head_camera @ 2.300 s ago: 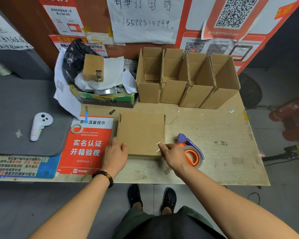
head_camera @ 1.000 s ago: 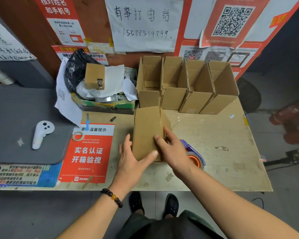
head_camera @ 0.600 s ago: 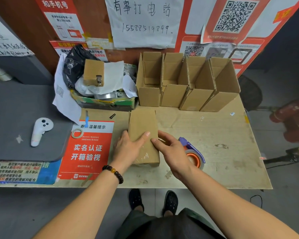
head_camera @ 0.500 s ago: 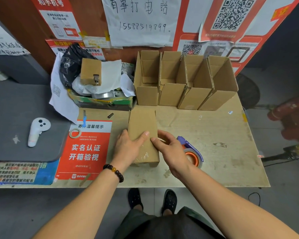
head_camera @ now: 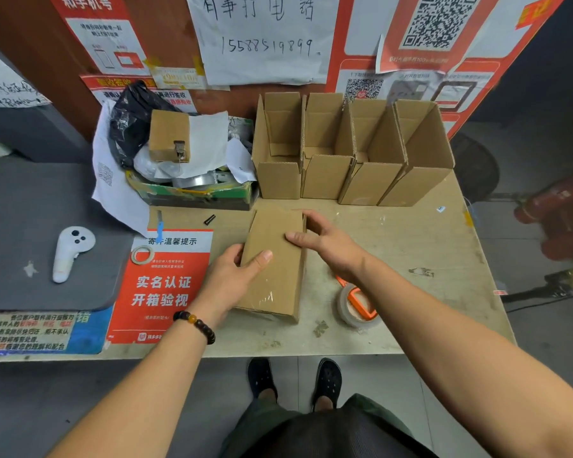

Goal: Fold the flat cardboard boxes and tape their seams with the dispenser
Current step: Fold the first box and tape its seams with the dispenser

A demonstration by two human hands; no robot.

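Fingers [head_camera: 235,259] of the left hand [head_camera: 232,279] curl round the near left edge of a folded box [head_camera: 275,276], thumb flat on its top face, pinning it to the worktop [head_camera: 411,259]. That grip seems meant to keep the box from sliding while the other hand works. Clear tape shines across the box's near end, so that seam looks sealed already.

Just right of the box, partly hidden under the right forearm, lies the dispenser [head_camera: 356,305], an orange frame with a roll of clear tape. It sits within easy reach, likely for the next seam.

Farther along the box, the right hand [head_camera: 331,246] rests its thumb on the top face, and its fingers hook over the far right edge, pinching the wall. This looks like squaring the box up or getting ready to turn it.

Left of the box, a red notice [head_camera: 159,285] lies flat with a small tape ring [head_camera: 143,253] on it, and a white controller [head_camera: 68,252] rests on a grey mat [head_camera: 20,200].

Farthest back, four finished boxes [head_camera: 348,153] stand in a row against the wall, open tops up, parked out of the way. Beside them sits a green tray [head_camera: 192,193] heaped with paper and bags.
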